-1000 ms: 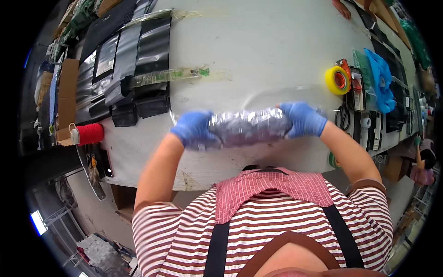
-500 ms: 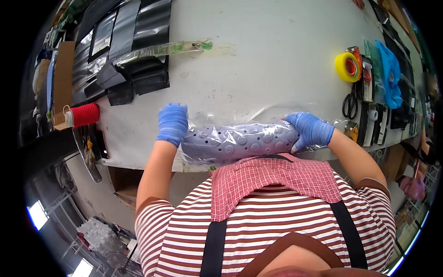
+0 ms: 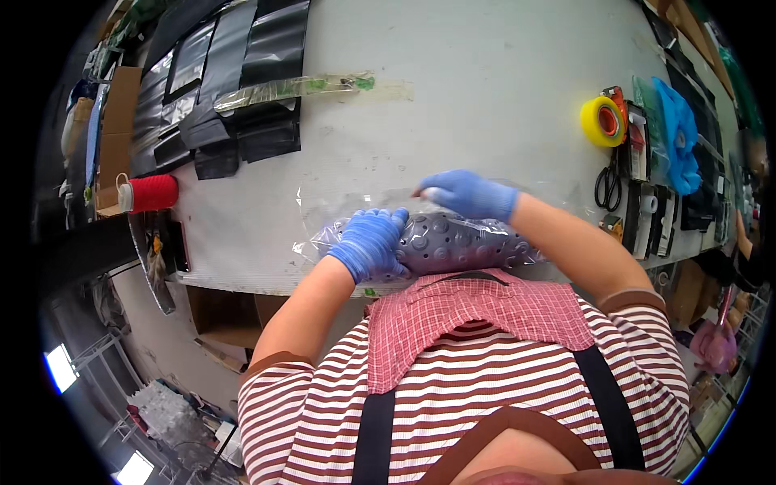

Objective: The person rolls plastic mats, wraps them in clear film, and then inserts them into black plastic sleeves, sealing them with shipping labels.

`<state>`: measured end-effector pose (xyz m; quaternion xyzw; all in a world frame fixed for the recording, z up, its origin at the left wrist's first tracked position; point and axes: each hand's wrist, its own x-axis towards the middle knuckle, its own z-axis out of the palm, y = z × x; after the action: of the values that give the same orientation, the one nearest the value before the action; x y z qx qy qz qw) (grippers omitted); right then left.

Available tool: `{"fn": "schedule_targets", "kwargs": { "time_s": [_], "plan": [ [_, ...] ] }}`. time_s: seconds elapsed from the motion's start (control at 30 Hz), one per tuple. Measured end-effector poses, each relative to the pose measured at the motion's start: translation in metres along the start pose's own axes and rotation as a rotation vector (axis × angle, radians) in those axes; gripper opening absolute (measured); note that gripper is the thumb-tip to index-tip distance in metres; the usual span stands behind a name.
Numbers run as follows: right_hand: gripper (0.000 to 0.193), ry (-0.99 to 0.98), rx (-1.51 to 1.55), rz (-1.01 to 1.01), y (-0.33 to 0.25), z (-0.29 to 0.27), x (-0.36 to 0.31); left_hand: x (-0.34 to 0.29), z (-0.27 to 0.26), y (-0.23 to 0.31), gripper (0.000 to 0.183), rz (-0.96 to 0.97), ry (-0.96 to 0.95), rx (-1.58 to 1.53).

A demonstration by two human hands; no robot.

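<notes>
A grey-blue rolled mat [image 3: 444,244] with holes and round raised knobs lies along the near table edge, against my apron. It is inside a clear plastic bag [image 3: 315,217], whose loose film spreads out past the roll. My left hand [image 3: 368,245], in a blue glove, grips the roll near its left end, fingers over the far side and thumb on the near side. My right hand [image 3: 469,196], also gloved, is over the far side of the roll, its fingers drawn together and pointing left. Whatever its fingertips may hold is too small to make out.
Black plastic sheets [image 3: 271,56] lie at the far left, crossed by a clear tape strip [image 3: 299,87]. A red thread spool [image 3: 152,194] stands at the left edge. On the right are a yellow tape roll [image 3: 602,121], black scissors [image 3: 608,187] and a blue plastic bundle [image 3: 679,137].
My left hand has come right and down from the bag's left end onto the roll. My right hand has left the roll's right end and moved left to its far side.
</notes>
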<state>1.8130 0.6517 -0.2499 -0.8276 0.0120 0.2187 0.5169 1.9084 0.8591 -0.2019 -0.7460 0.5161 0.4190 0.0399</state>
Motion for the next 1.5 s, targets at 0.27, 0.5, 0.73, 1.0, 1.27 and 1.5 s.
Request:
{"fn": "schedule_targets", "kwargs": {
  "time_s": [0.27, 0.5, 0.73, 1.0, 1.27, 1.5],
  "plan": [
    [0.035, -0.109, -0.054, 0.033, 0.02, 0.052, 0.055, -0.004, 0.024, -0.011, 0.093, 0.058, 0.118, -0.043],
    [0.048, 0.179, -0.393, -0.205, -0.032, -0.022, -0.067, 0.003, 0.017, -0.015, 0.088, 0.035, -0.02, -0.188],
    [0.11, 0.014, -0.728, 0.215, 0.013, -0.008, -0.14, 0.001, 0.012, -0.011, 0.097, -0.003, -0.018, -0.211],
    [0.1, -0.337, -0.334, 0.527, 0.027, -0.078, -0.123, -0.042, 0.051, -0.108, 0.105, -0.141, -0.046, -0.798],
    [0.097, -0.388, -0.309, 0.557, 0.046, -0.08, -0.112, -0.047, -0.006, -0.068, 0.121, -0.258, -0.154, 0.117],
    [0.09, -0.367, -0.267, 0.553, 0.051, -0.081, -0.119, -0.009, 0.003, -0.022, 0.11, -0.009, 0.024, -0.209]
  ]
}}
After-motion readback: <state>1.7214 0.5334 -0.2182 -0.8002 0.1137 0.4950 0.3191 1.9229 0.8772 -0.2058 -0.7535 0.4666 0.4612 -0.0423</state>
